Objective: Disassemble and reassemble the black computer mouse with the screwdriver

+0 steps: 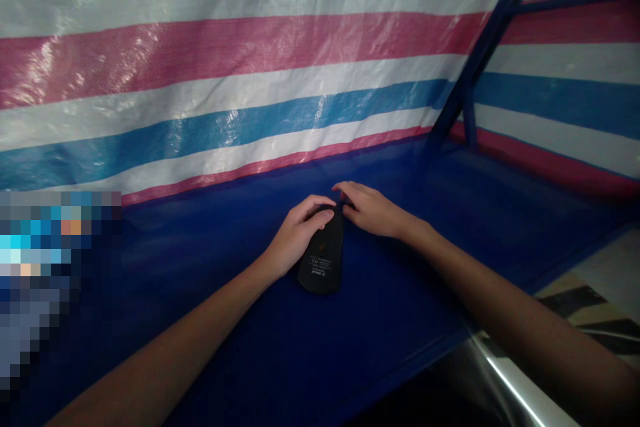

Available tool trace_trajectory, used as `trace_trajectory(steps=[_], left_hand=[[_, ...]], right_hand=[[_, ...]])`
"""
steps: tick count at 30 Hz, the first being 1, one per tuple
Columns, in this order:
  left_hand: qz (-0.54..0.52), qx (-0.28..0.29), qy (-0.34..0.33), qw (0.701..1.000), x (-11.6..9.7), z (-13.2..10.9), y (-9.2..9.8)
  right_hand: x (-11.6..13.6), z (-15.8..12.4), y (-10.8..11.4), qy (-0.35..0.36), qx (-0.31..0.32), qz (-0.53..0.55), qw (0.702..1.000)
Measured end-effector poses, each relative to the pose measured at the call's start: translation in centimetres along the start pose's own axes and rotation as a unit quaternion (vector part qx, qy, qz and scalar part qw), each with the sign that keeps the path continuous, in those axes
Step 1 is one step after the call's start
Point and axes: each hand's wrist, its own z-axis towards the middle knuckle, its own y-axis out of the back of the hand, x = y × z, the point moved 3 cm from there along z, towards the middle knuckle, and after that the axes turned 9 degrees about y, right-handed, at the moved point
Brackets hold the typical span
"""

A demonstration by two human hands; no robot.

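A black computer mouse (324, 260), as it looks, lies underside up on the blue tabletop. Small pale print shows on its wide near end, and a small brownish spot sits at its middle. My left hand (299, 230) is closed on the far left part of the mouse, thumb across its top and fingers bent round the far end. Just right of that far end is my right hand (373, 208), its index finger bent over and its thumb apart from it. Nothing shows between those fingers. Whether the right thumb touches the mouse I cannot tell.
A striped plastic sheet (240, 67) in red, white and blue hangs behind the blue tabletop (225, 353). Dark blue frame bars (480, 47) stand at the right. A pixelated patch (40, 267) hides the left side. Beyond the right edge shows a shiny metal bar (505, 373).
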Motion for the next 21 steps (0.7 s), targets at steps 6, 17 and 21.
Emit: trace_trajectory(steps=[6, 17, 21], left_hand=[[0.004, -0.013, 0.009, 1.000, -0.1, -0.1, 0.1], [-0.141, -0.005, 0.094, 0.985, -0.3, -0.5, -0.5], [-0.171, 0.039, 0.152, 0.973, -0.3, -0.3, -0.9]], right_hand=[[-1.0, -3.7, 1.3, -0.048, 0.087, -0.042, 0.994], [-2.9, -7.1, 3.5, -0.027, 0.001, -0.015, 1.000], [-2.9, -5.9, 5.6, -0.012, -0.017, 0.102, 0.995]])
